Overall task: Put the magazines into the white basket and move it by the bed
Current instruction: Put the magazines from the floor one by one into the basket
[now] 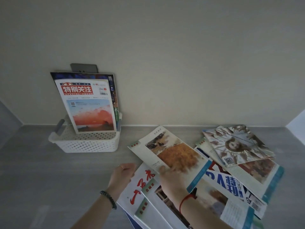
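Looking down over both arms, I see the right grip (171, 177) pinching the near left corner of the painting magazine (175, 151), thumb on the cover and the other fingers hidden below it. This magazine is tilted over the loose pile (239, 179), which is spread on the grey surface (bench or floor, I cannot tell). The left grip (123, 172) lies at the edge of the white magazine with red script (140, 184). Its fingers are hidden, so I cannot tell whether it holds anything.

The white basket (85, 143) stands against the wall (181, 63), up and to the left of both grips and well apart from the pile. The left grip is the nearer one. The basket's long side runs along the wall, and the red-title magazine (89, 106) already stands upright in it.

The long axis of the held magazine runs diagonally, with its far corner pointing roughly toward the basket. I judge that the next move must carry it leftward and turn it upright, its face to the wall, so it slides in front of the standing ones.
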A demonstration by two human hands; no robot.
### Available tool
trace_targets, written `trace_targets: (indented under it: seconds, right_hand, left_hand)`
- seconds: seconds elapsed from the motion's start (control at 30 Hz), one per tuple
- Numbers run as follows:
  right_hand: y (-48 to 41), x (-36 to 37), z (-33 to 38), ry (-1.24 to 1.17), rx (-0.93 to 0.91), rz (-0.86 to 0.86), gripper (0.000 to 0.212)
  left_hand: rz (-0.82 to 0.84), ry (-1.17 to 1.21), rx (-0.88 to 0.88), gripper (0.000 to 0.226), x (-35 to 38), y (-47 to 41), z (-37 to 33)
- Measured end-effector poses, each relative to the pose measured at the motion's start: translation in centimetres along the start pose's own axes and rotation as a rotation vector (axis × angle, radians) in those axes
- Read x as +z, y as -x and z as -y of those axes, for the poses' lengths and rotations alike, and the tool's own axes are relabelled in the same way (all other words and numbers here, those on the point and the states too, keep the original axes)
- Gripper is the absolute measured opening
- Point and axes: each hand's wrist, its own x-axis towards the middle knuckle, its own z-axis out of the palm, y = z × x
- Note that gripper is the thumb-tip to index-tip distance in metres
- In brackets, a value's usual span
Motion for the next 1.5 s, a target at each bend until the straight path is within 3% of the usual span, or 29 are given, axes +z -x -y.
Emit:
trace_targets:
  seconds: [0.13,0.2,0.27,0.37,0.43,0.5,0.57,0.67,0.8,1.0,1.17,1.5]
  right_hand:
    - [0.6,-2.3,-2.7,-0.467,0.037,-0.197,0.026]
    - [1.4,-4.2,-4.5,-0.674,0.064,-0.298,0.025]
    - [2.6,-6.6,-5.7,-0.753,0.017,-0.382,0.026]
    - [4.9,-9.8,-7.5,-0.932,-0.074,-0.495,0.022]
    - [6.1,-11.5,-7.7,-1.136,-0.164,-0.517,0.025]
    - [6.4,-12.1,-7.3,-1.411,-0.227,-0.540,0.024]
    - [6.2,-12.2,-6.3,-1.483,-0.161,-0.592,0.036]
    - [5.4,-11.5,-5.1,-1.586,-0.070,-0.566,0.029]
    - [2.9,-12.0,-1.9,-1.493,-0.058,-0.518,0.018]
    - [-3.0,-18.3,4.8,-1.317,-0.057,-0.793,0.032]
    - [-8.4,-22.6,9.1,-1.246,-0.002,-0.825,0.009]
    - [-16.5,-19.5,12.8,-1.164,0.182,-0.720,0.007]
  left_hand:
    - [0.080,0.058,-0.005,0.019,-1.4,0.4,-0.4]
    - [0.098,0.096,-0.027,0.020,-1.8,0.7,-1.1]
    - [0.158,0.084,-0.059,0.017,-1.7,1.1,-2.1]
    - [0.249,0.099,-0.091,0.033,-1.5,1.6,-3.5]
    - [0.395,0.271,-0.075,0.050,-1.2,2.0,-4.2]
    - [0.533,0.600,-0.015,0.058,-1.1,2.4,-5.2]
    - [0.514,0.849,0.112,0.048,-2.1,2.6,-6.4]
    - [0.337,0.802,0.300,0.028,-5.3,2.4,-7.6]
    - [0.213,0.581,0.379,0.027,-10.6,1.5,-8.3]
    - [-0.034,0.360,0.535,0.018,-19.4,-1.2,-12.2]
    - [-0.303,0.132,0.617,0.013,-26.0,-4.8,-15.7]
    - [-0.296,-0.060,0.473,0.014,-29.3,-14.1,-13.2]
